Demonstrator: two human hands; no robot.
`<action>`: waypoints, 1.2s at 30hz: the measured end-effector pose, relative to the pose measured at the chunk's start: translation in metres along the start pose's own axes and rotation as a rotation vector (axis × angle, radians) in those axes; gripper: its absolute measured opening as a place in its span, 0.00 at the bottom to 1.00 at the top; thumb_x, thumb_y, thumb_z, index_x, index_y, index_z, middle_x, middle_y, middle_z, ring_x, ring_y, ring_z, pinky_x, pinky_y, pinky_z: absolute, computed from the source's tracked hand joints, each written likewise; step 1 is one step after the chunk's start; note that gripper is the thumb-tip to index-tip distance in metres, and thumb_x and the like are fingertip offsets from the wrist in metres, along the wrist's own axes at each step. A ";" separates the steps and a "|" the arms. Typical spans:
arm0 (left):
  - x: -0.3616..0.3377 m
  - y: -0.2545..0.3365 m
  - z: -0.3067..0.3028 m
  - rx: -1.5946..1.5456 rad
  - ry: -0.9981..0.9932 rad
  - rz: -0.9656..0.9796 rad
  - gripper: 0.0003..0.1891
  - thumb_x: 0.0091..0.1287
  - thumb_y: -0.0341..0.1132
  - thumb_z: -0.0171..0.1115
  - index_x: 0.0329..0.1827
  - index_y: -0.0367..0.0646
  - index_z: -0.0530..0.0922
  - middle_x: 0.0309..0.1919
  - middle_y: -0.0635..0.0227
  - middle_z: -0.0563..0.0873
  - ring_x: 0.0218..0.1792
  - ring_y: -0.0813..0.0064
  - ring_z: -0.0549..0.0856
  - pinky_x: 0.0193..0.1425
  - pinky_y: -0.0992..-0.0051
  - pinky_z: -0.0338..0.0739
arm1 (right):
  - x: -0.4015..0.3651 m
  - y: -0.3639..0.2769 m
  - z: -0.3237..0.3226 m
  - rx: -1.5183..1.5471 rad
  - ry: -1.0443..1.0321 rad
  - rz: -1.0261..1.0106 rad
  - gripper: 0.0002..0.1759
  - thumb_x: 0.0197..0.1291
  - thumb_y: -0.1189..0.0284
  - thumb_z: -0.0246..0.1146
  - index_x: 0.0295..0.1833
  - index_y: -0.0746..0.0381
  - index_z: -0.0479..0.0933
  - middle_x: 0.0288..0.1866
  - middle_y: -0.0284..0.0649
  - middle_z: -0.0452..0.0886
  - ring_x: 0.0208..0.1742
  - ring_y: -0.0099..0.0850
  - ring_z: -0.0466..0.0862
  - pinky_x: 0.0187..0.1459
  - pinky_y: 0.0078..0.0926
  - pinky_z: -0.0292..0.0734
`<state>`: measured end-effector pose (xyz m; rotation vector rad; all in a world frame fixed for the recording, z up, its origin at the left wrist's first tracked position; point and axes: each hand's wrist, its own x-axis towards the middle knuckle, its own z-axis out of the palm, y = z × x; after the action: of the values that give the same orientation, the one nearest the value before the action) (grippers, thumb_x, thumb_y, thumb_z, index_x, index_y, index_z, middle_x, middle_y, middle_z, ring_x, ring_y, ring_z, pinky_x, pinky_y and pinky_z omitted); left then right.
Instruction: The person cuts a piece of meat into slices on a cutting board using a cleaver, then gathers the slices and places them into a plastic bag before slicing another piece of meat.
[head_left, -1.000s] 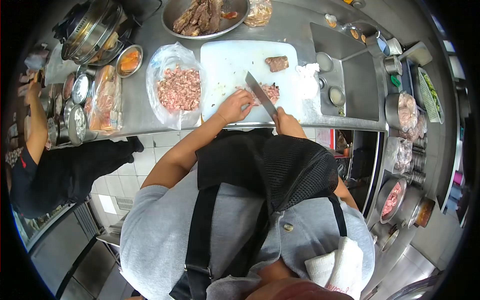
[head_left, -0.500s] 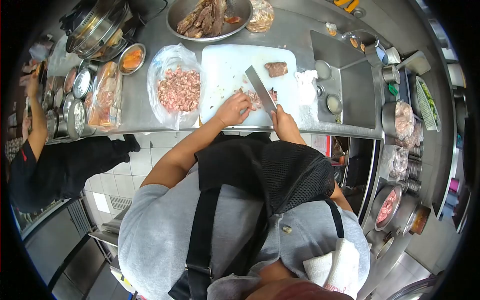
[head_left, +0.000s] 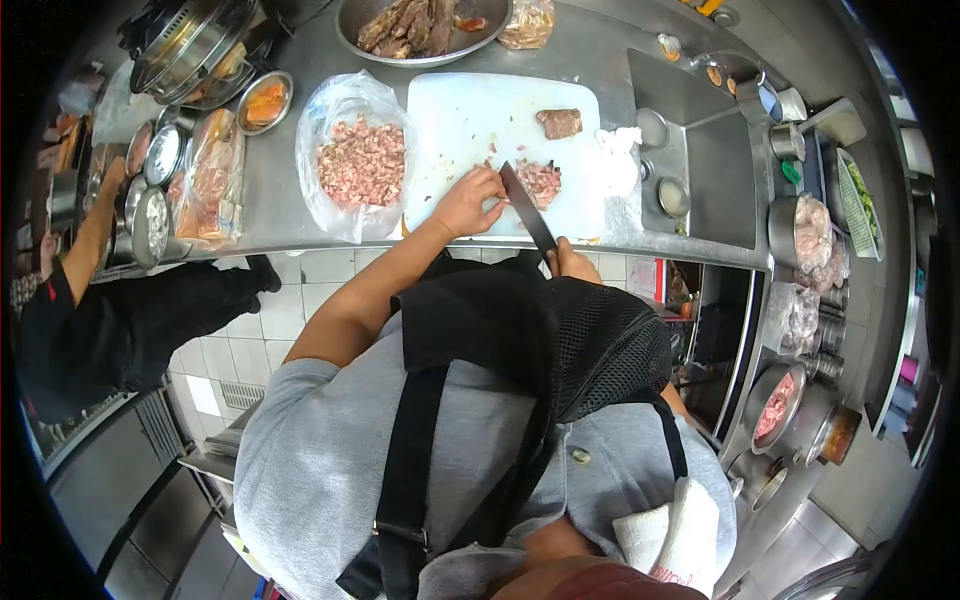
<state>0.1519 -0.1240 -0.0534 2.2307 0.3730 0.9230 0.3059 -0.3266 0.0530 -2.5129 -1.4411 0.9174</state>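
Our right hand [head_left: 572, 262] is closed round the handle of a knife [head_left: 527, 208]. The blade slants over the white cutting board [head_left: 470, 120], just beside the pile of diced meat [head_left: 541, 183]. Our left hand [head_left: 465, 205] rests curled on the board, left of the blade; we cannot tell whether it pinches any meat.

Knife [head_left: 525, 205]: long dark blade, slanted from the board's near edge up and left, tip beside the diced heap.
Diced meat [head_left: 541, 183]: small pinkish heap of loose cubes, right of centre, just right of the blade.
Meat chunk [head_left: 558, 123]: brown uncut piece, flat near the far right corner, apart from the heap.
Cutting board [head_left: 460, 115]: white, rectangular, lying flat, specked with scraps.
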 end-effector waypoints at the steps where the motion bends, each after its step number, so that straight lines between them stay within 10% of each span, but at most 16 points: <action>1: 0.000 -0.001 0.001 0.011 -0.035 0.008 0.06 0.60 0.26 0.73 0.37 0.40 0.83 0.41 0.62 0.82 0.48 0.56 0.83 0.59 0.61 0.80 | -0.001 -0.001 0.004 -0.023 0.017 0.012 0.16 0.81 0.63 0.56 0.56 0.67 0.71 0.34 0.64 0.85 0.41 0.65 0.87 0.42 0.59 0.78; 36: -0.021 0.010 -0.007 0.147 -0.004 -0.248 0.09 0.59 0.29 0.73 0.42 0.41 0.85 0.42 0.60 0.87 0.49 0.53 0.84 0.59 0.58 0.78 | -0.002 -0.003 0.005 0.106 0.109 -0.157 0.14 0.82 0.66 0.55 0.55 0.69 0.72 0.32 0.65 0.85 0.38 0.66 0.87 0.40 0.61 0.78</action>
<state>0.1327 -0.1379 -0.0537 2.2530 0.7186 0.7803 0.3003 -0.3273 0.0511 -2.2987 -1.4900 0.7954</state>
